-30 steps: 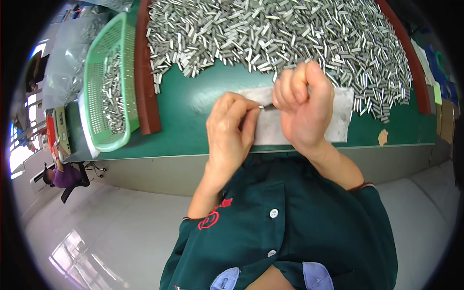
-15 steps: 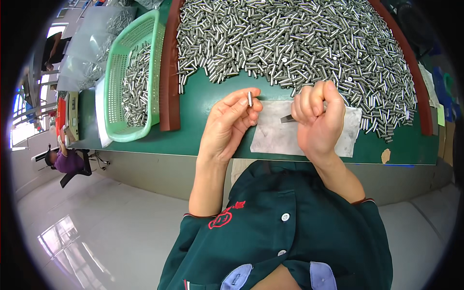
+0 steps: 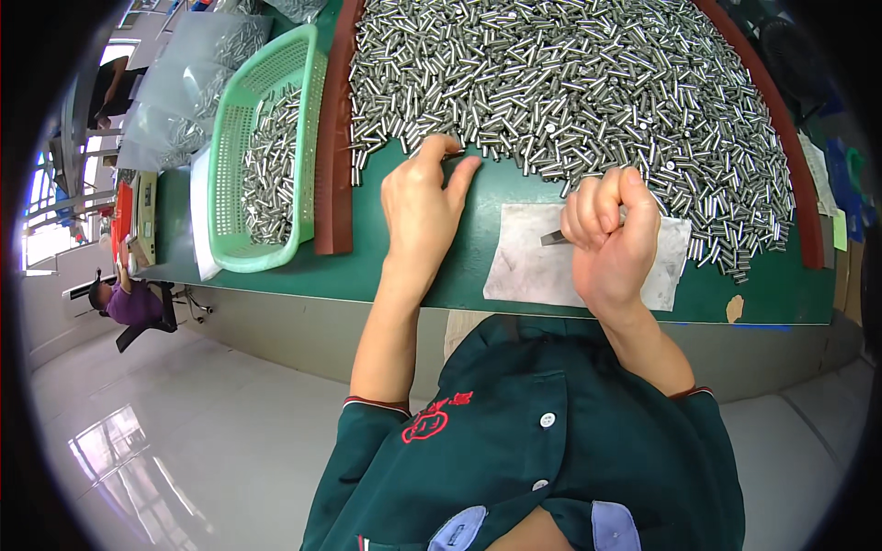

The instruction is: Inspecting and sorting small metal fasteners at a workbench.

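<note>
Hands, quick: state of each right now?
Left hand: partly open, thumb and forefinger apart, at the metal pins' near edge; any grip hidden.
Right hand: closed on a flat metal tool, over the pale cloth.

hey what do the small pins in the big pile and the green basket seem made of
Pins: metal, perhaps steel, smooth and shiny, given their bright highlights. Green basket: likely moulded plastic, semi-gloss, given its even colour and regular small holes.
</note>
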`<control>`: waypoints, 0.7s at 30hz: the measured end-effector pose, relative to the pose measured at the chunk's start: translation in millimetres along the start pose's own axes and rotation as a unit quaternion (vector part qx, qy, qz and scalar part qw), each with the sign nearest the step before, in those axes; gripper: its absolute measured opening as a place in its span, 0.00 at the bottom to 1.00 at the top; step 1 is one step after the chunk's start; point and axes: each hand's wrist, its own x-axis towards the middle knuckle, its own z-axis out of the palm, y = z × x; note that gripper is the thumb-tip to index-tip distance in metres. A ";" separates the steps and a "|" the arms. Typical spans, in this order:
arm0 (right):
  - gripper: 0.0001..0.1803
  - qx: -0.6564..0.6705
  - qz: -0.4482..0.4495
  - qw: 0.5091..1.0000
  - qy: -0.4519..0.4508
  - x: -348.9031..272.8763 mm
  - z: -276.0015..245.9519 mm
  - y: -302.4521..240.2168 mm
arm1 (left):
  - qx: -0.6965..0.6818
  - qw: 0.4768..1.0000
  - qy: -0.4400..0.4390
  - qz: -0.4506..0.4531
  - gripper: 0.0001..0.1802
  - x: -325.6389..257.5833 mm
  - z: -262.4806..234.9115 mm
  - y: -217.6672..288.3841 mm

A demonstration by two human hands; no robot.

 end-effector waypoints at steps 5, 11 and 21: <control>0.21 0.004 0.003 1.000 0.005 0.9 0.6 -0.2 | 0.014 0.999 -0.004 0.050 0.10 -6.3 6.6 -5.6; 0.21 -0.001 0.006 1.000 0.001 1.6 -1.9 -0.5 | -0.621 0.760 -0.112 -0.158 0.04 -12.8 -1.9 -9.2; 0.21 -0.029 0.022 0.999 -0.001 2.1 1.1 -1.6 | -0.646 0.729 -0.148 -0.172 0.08 -17.7 -1.7 -10.6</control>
